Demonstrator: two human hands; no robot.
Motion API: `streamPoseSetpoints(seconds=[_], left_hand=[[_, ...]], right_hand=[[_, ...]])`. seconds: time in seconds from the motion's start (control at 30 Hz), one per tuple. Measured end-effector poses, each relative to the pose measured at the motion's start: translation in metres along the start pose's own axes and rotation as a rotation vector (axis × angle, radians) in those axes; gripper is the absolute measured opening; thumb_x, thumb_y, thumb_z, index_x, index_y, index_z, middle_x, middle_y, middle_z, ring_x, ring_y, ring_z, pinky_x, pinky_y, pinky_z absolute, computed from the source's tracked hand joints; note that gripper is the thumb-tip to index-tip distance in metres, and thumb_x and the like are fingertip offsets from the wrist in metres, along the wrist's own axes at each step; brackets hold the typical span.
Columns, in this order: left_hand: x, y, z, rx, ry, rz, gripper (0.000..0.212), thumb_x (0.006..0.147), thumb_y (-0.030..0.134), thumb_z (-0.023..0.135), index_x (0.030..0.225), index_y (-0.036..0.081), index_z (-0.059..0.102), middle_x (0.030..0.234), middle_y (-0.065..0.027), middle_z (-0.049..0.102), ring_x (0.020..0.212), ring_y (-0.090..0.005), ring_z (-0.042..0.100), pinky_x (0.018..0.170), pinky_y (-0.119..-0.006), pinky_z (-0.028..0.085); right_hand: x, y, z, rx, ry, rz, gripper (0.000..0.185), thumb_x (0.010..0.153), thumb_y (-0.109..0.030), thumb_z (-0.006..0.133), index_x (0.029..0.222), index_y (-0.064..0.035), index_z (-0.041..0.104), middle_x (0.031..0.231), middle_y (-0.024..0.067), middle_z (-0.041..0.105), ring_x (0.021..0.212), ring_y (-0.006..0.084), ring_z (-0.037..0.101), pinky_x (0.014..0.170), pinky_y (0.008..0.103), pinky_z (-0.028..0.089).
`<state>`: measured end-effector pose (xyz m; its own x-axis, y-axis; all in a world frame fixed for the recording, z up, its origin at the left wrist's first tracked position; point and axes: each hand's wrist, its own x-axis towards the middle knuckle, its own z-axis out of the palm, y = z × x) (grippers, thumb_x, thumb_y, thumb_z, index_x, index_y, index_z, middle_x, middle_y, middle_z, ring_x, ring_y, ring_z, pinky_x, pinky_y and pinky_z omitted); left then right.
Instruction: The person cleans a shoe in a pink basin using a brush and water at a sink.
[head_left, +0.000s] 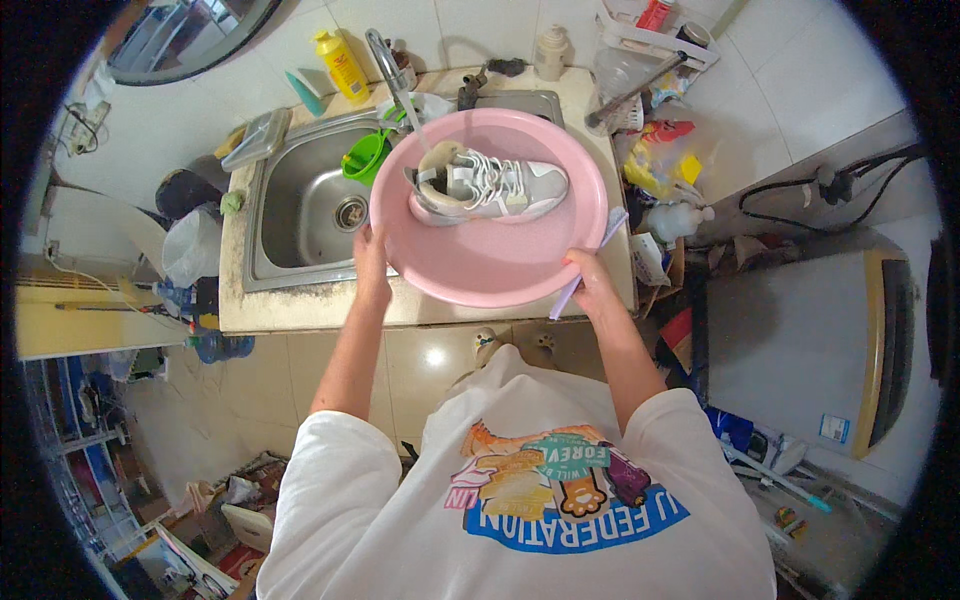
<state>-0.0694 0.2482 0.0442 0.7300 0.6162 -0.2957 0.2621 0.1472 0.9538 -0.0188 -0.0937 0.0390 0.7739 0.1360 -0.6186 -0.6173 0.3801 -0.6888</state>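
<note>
A pink plastic basin (487, 262) sits tilted or flat, I cannot tell which, over the counter and the right part of the sink. My left hand (371, 259) grips its left rim, and my right hand (589, 277) holds its lower right rim. Inside lies a grey and white lace-up sneaker (536, 187), toe to the right. Water runs from the chrome faucet (386, 64) at the sneaker's heel end. By my right hand is a lilac brush (564, 300), partly hidden by that hand and the basin.
The stainless steel sink (300, 202) holds a green plastic scoop (366, 157). Behind it stand a yellow pump bottle (341, 66) and a teal tube (304, 94). A lidded plastic container (257, 139) rests at the sink's back left. Bags and boxes crowd the counter's right side.
</note>
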Motion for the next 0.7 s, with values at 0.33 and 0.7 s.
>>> streamPoseSetpoints(seconds=[0.33, 0.7], left_hand=[[0.191, 0.045, 0.059, 0.221, -0.008, 0.149, 0.039, 0.079, 0.013, 0.059, 0.113, -0.006, 0.058, 0.092, -0.0135, 0.066, 0.084, -0.0257, 0.062, 0.078, -0.034, 0.048], [0.214, 0.036, 0.082, 0.072, -0.092, 0.223, 0.022, 0.077, 0.014, 0.054, 0.091, -0.001, 0.060, 0.082, -0.0084, 0.058, 0.076, -0.0186, 0.054, 0.066, -0.032, 0.042]], right_hand=[[-0.002, 0.000, -0.003, -0.051, -0.029, -0.043, 0.016, 0.070, -0.006, 0.059, 0.084, -0.0043, 0.053, 0.077, 0.0030, 0.050, 0.069, 0.0151, 0.051, 0.058, 0.0307, 0.040], [-0.015, -0.003, 0.007, -0.097, 0.018, 0.023, 0.029, 0.070, -0.011, 0.061, 0.098, -0.0049, 0.055, 0.087, 0.0040, 0.056, 0.081, 0.0167, 0.054, 0.072, 0.0316, 0.045]])
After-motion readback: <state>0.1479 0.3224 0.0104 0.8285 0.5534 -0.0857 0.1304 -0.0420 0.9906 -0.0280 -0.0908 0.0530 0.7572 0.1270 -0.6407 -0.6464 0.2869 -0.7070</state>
